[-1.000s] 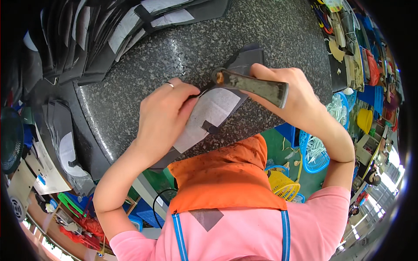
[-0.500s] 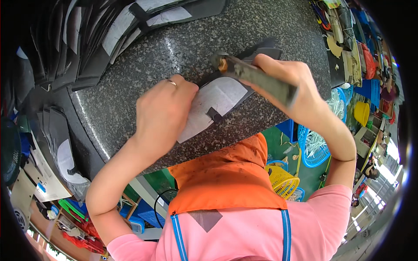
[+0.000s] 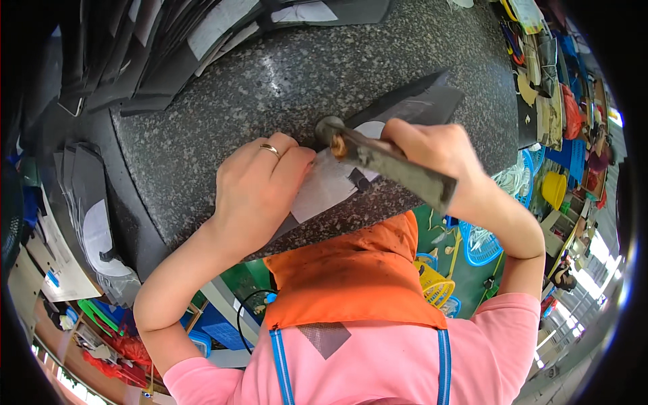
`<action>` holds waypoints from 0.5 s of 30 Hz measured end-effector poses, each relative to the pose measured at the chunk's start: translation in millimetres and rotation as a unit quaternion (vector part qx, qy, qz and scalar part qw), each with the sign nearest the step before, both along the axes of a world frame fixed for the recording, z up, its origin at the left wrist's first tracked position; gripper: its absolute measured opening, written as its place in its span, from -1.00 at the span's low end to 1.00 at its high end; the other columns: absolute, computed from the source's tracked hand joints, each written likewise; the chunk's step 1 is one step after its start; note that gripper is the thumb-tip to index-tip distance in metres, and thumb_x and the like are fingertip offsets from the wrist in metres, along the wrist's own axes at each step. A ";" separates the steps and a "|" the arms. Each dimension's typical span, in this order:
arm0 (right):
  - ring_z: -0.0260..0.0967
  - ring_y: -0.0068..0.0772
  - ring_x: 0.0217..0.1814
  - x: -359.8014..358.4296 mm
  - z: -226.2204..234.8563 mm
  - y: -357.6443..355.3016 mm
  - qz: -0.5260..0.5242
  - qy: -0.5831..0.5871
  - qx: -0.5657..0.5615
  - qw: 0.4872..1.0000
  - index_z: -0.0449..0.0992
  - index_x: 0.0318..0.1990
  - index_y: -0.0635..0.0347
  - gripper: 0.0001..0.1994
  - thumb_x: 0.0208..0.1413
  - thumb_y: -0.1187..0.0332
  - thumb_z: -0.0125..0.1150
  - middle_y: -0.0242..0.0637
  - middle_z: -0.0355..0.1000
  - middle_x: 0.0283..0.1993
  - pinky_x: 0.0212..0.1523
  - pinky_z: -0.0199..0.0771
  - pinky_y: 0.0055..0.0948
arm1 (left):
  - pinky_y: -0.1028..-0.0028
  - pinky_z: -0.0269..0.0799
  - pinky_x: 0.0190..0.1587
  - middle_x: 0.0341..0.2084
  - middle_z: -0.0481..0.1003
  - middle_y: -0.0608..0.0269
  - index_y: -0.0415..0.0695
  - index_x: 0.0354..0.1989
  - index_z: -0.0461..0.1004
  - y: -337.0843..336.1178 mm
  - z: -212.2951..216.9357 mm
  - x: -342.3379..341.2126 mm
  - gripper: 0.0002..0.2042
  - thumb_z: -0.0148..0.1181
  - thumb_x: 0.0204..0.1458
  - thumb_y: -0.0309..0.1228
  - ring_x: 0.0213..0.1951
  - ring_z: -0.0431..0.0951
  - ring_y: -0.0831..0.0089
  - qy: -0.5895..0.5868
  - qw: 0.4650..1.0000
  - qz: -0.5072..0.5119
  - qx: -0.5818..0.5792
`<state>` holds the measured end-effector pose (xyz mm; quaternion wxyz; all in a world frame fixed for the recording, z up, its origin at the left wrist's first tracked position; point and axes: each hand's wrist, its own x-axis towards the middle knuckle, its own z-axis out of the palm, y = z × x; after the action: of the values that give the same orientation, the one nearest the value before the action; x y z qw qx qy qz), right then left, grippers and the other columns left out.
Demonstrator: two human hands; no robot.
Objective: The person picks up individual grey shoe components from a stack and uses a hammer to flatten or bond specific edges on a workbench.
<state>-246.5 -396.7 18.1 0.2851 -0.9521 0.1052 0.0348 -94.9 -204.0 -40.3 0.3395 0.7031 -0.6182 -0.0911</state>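
My right hand (image 3: 439, 158) is closed around a hammer (image 3: 398, 169) with a long, flat metal head, its handle mostly hidden. The round striking face is over the edge of a curved black sheet piece (image 3: 412, 101) with a white backing patch and a small black tab; whether they touch I cannot tell. My left hand (image 3: 260, 185), a ring on one finger, lies left of the hammer with its fingers bent together on the piece's edge, holding it against the speckled dark stone slab (image 3: 236, 101). The fingertips are partly hidden.
Stacked black pieces with white patches (image 3: 223, 30) lie at the slab's far left. Another stack (image 3: 98, 223) sits at the left. Blue baskets (image 3: 480, 244) and a yellow basket (image 3: 435, 283) stand below on the right. An orange apron (image 3: 351, 283) meets the near slab edge.
The hammer has come down and nearer, its round face now closer to my left fingers. The black piece has turned and shifted slightly right, its far end showing more. My view has tilted a little.
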 end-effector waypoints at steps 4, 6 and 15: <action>0.39 -0.03 -0.60 5.2 0.0 13.8 0.042 0.027 -0.053 0.997 0.35 -0.41 0.15 -0.76 0.11 0.19 0.17 -0.18 0.32 -0.68 -0.61 0.36 -0.16 | 0.32 0.43 -0.40 -0.44 0.47 0.18 -0.15 -0.36 0.49 7.1 -0.5 -2.0 -0.81 0.28 -0.21 -0.57 -0.43 0.52 0.21 -0.041 0.999 0.006 0.009; 0.41 -0.14 -0.63 4.2 -1.2 22.6 0.066 0.031 -0.100 0.992 0.37 -0.39 0.14 -0.77 0.11 0.19 0.17 -0.26 0.33 -0.68 -0.63 0.39 -0.21 | 0.32 0.44 -0.40 -0.45 0.47 0.21 -0.15 -0.37 0.49 13.0 1.6 2.4 -0.81 0.29 -0.22 -0.57 -0.42 0.52 0.22 -0.039 0.998 0.006 0.058; 0.42 -0.14 -0.64 25.2 14.9 33.8 0.124 0.079 -0.094 0.985 0.39 -0.36 0.15 -0.79 0.10 0.21 0.15 -0.22 0.37 -0.67 -0.64 0.40 -0.21 | 0.34 0.41 -0.44 -0.48 0.40 0.27 -0.11 -0.40 0.48 38.7 -4.4 10.9 -0.87 0.18 -0.19 -0.49 -0.47 0.47 0.30 0.024 0.999 0.018 0.013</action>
<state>-221.3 -362.9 33.0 0.1783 -0.9746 0.0117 0.1347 -84.0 -165.2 -44.8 0.3466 0.7159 -0.5962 -0.1095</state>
